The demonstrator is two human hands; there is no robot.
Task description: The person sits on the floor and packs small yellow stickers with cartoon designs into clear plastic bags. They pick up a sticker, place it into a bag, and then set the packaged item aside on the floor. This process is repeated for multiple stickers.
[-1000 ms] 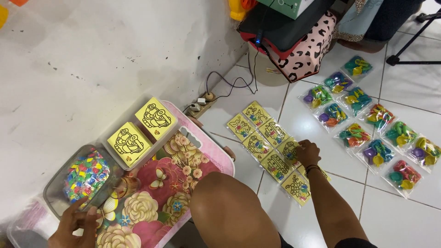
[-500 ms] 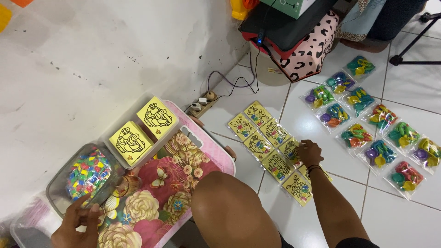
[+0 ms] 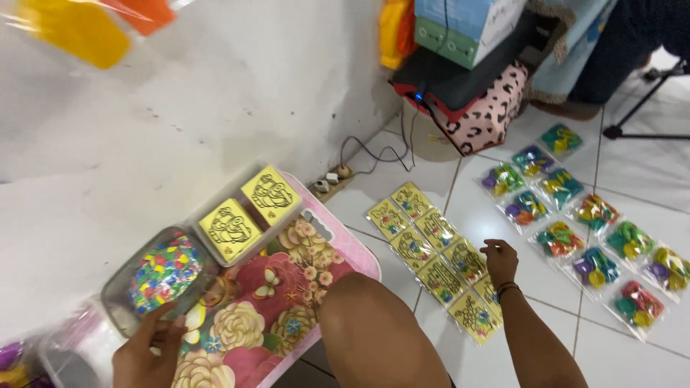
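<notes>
1. We take the flowered tray (image 3: 287, 287), a pink-rimmed board on the floor beside the white wall, as our landmark; every place below is given from it.
2. Our left hand (image 3: 147, 352) lies at the tray's near left corner, fingers loosely spread and gripping nothing that we can see. Its fingertips reach toward the clear tub of coloured pieces (image 3: 162, 276) at the tray's left edge; we cannot tell whether they touch it.
3. Just beyond that tub, on the tray's far edge, stand two stacks of yellow picture cards (image 3: 248, 212), side by side against the wall.
4. Our right hand (image 3: 499, 262) is off the tray, to its right across the bent knee (image 3: 374, 323). It is half open, fingers curled downward, resting over the double row of bagged yellow cards (image 3: 438, 266) on the white floor tiles; it clasps none of them.
5. The governing relation: that double row runs with its long axis slanting from the tray's far right corner toward us and rightward, and the right hand sits at its nearer part, so the right hand is plainly the closer one; the left is well apart, across the tray.
6. Farther right of the tray, beyond the cards, lie bags of coloured shapes (image 3: 582, 237) in two rows, slanted the same way.
</notes>
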